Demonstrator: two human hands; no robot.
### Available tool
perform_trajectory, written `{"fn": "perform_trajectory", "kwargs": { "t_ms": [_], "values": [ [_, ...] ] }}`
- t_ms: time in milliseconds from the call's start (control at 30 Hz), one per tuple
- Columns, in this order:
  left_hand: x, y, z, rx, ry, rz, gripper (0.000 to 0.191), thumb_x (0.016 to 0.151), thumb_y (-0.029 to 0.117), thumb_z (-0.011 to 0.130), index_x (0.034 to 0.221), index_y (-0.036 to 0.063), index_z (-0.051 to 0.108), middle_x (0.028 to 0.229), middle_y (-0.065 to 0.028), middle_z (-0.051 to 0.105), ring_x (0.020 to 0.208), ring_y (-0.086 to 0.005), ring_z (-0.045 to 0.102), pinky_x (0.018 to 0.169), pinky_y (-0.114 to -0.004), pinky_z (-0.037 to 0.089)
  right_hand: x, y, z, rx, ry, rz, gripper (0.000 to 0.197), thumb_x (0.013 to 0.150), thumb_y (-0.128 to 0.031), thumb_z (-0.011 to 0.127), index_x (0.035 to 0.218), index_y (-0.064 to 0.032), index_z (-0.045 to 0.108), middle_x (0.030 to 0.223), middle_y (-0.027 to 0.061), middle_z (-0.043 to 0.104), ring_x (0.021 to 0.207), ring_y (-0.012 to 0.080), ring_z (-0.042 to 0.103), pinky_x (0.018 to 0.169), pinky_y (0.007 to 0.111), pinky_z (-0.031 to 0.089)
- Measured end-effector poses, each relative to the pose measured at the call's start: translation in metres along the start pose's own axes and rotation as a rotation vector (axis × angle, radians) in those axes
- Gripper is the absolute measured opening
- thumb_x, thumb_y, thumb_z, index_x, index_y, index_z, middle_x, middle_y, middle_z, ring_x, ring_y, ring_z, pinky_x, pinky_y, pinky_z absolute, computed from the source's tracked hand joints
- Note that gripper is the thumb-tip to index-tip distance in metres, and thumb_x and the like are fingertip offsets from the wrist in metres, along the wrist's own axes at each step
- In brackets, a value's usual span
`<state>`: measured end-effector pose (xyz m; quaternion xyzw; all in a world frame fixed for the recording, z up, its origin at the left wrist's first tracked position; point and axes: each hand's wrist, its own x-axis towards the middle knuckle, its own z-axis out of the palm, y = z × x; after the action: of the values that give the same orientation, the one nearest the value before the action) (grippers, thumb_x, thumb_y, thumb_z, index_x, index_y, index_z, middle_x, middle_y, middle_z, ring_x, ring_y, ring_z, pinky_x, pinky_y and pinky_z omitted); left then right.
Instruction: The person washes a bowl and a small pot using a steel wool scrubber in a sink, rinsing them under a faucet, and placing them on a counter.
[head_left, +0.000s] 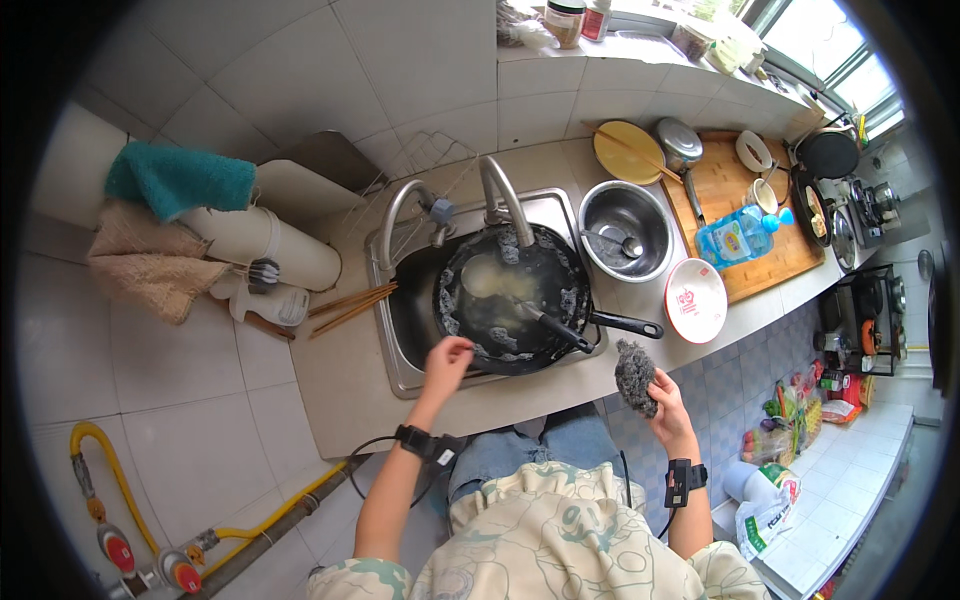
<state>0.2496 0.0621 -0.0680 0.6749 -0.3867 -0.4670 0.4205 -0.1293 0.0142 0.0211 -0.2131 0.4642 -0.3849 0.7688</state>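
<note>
A black wok (491, 360) with soapy water sits across the stainless steel sink (405, 330). In it lie a pale round thing under the water and a utensil whose black handle (566, 334) leans over the near right rim. Curled fingers of my left hand (448, 366) are at the wok's near left rim; whether they touch it or pinch something is unclear. My right hand (669, 409) holds a grey steel wool scrubber (635, 379) in front of the counter edge, below the wok's long handle (628, 324).
Two curved faucets (510, 199) reach over the sink. To the right are a steel bowl (626, 191), a white bowl (696, 301) and a blue detergent bottle (731, 238) on a wooden cutting board (787, 266). Chopsticks (352, 309) stick out at the sink's left edge.
</note>
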Motion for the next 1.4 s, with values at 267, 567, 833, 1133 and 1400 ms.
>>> {"fn": "perform_trajectory", "kwargs": {
  "t_ms": [267,567,833,1133,1400],
  "values": [
    [0.056,0.113,0.144,0.272,-0.059,0.218,0.01,0.081,0.007,0.058,0.089,0.0014,0.061,0.086,-0.0068,0.062,0.076,-0.0141,0.061,0.068,-0.027,0.048,0.016,-0.071,-0.07,0.048,-0.126,-0.017,0.044,0.077,-0.002,0.062,0.119,0.0041,0.047,0.11,0.0119,0.058,0.099,0.0192,0.059,0.087,0.032,0.049],
    [0.171,0.142,0.219,1.132,0.075,0.583,0.011,0.07,0.011,0.065,0.08,0.0082,0.062,0.089,-0.012,0.052,0.085,-0.0285,0.055,0.069,-0.04,0.049,0.009,-0.121,-0.174,0.104,-0.081,-0.084,0.046,0.078,-0.003,0.062,0.12,0.0063,0.045,0.11,0.0136,0.058,0.098,0.02,0.059,0.086,0.032,0.05],
    [0.202,0.135,0.232,1.274,0.096,0.498,0.009,0.069,0.013,0.067,0.076,0.0091,0.065,0.09,-0.0125,0.051,0.086,-0.0292,0.054,0.07,-0.039,0.049,-0.01,-0.131,-0.229,0.167,0.053,-0.128,0.045,0.077,-0.001,0.061,0.12,0.0041,0.046,0.11,0.0125,0.058,0.099,0.0198,0.059,0.085,0.033,0.049],
    [0.164,0.15,0.213,0.867,0.073,0.364,0.009,0.073,0.012,0.066,0.077,0.0048,0.063,0.081,-0.0116,0.054,0.076,-0.0295,0.058,0.068,-0.038,0.047,0.006,-0.125,-0.227,0.177,-0.009,-0.067,0.04,0.079,0.002,0.056,0.118,0.0037,0.047,0.11,0.0128,0.058,0.099,0.0201,0.059,0.086,0.033,0.049],
    [0.084,0.102,0.094,0.309,0.229,0.044,0.022,0.077,0.022,0.068,0.084,0.0013,0.067,0.083,-0.0099,0.059,0.076,-0.0169,0.057,0.069,-0.03,0.044,0.039,-0.129,-0.176,0.067,-0.153,0.059,0.045,0.078,0.002,0.057,0.121,0.0073,0.044,0.11,0.014,0.057,0.1,0.0214,0.058,0.088,0.033,0.049]
  ]
}}
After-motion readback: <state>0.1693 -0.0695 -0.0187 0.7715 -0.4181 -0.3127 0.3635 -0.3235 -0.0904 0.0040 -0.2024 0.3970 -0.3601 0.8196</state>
